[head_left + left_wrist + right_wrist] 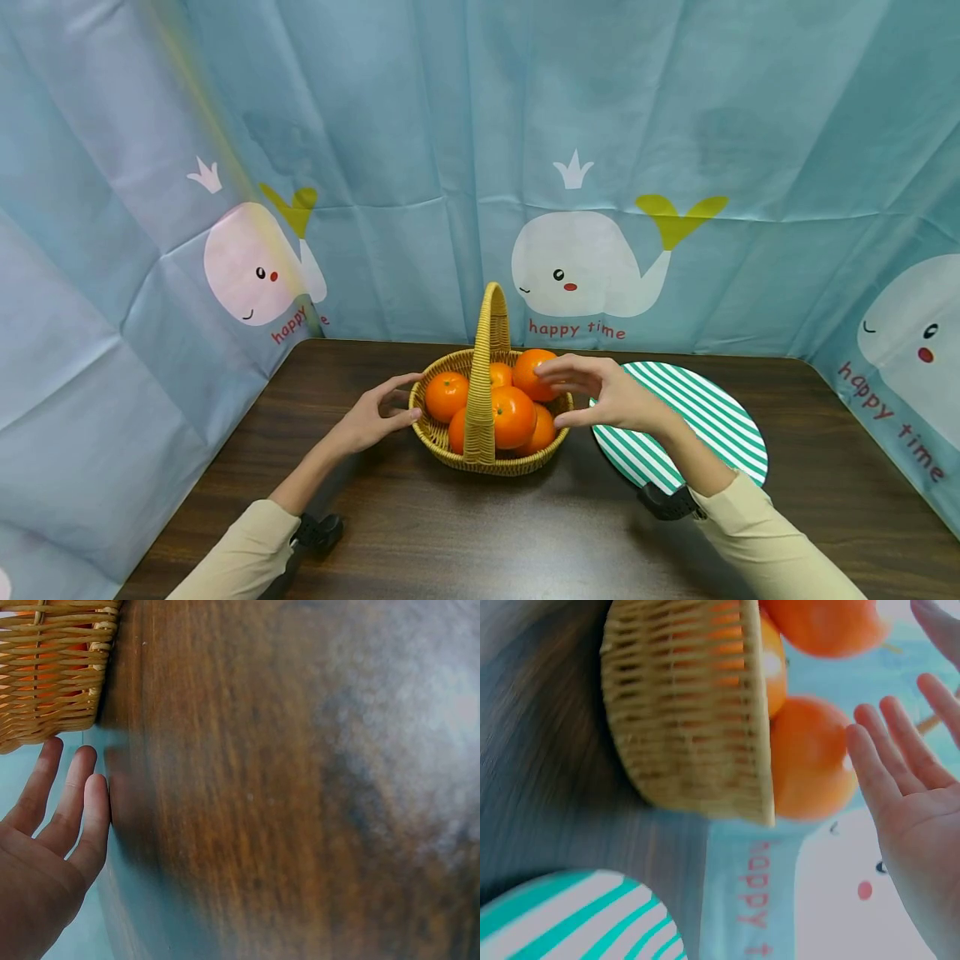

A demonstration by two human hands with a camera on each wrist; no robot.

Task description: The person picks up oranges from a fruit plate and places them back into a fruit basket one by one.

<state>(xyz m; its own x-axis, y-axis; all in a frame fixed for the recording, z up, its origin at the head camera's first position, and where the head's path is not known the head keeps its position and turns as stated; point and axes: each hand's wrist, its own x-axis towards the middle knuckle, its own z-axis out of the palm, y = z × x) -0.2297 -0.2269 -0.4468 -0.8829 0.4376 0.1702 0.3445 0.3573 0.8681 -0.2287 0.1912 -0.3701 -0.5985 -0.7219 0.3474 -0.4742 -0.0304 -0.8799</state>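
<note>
A woven wicker basket (491, 468) with a tall arched handle stands on the dark wooden table, heaped with several oranges (514, 418). At its left side is my left hand (369, 419), fingertips right at the rim and thumb spread from the fingers; the left wrist view shows its loosely straight fingers below the woven wall. Over the right rim hovers my right hand (611, 393), fingers extended toward the rear right orange (531, 375). In the right wrist view, these fingertips come up close beside an orange (810, 757), with nothing in the palm.
A round green-and-white striped placemat (720, 417) lies on the table (480, 533) to the right of the basket, partly under my right forearm. Behind the table hangs a light blue curtain (420, 167) printed with whales.
</note>
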